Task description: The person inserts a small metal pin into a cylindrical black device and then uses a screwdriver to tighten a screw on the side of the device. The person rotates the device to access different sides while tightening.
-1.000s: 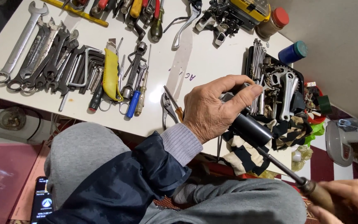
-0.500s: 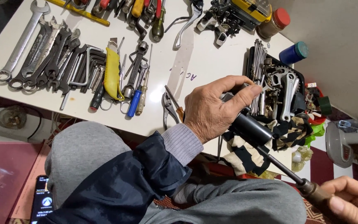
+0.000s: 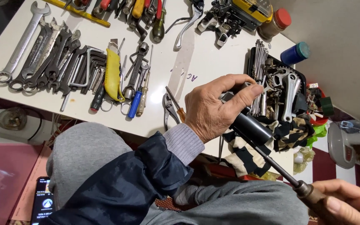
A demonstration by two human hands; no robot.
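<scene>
Nearest the camera, the right hand (image 3: 351, 202) sits at the lower right corner, its fingers (image 3: 342, 206) wrapped around the brown wooden handle (image 3: 313, 196) of a long thin tool. From that handle a slim metal rod (image 3: 278, 164) runs up and to the left into a black cylinder (image 3: 251, 127). The left hand (image 3: 213, 110) grips this cylinder from above, fingers curled over the upper end and the thumb (image 3: 244, 93) pressed along its side, so the piece hangs in the air just in front of the tabletop (image 3: 213, 58) edge, above the person's lap.

The cylinder looks rigid and fairly heavy for its size, with a smooth dark surface that could slip; the wide body under the left fingers appears the safest place to hold it, while the thin rod seems better left free and steered from the wooden handle.

Just beyond the left fingers lies a striped cloth (image 3: 288, 133) and a black tray (image 3: 296, 79) of metal parts. To the left of the fingers rest pliers (image 3: 169, 110), then a yellow knife (image 3: 113, 75), hex keys (image 3: 88, 62) and a row of wrenches (image 3: 34, 50). Farthest off stand a blue jar (image 3: 294, 53) and a red-capped jar (image 3: 276, 23).
</scene>
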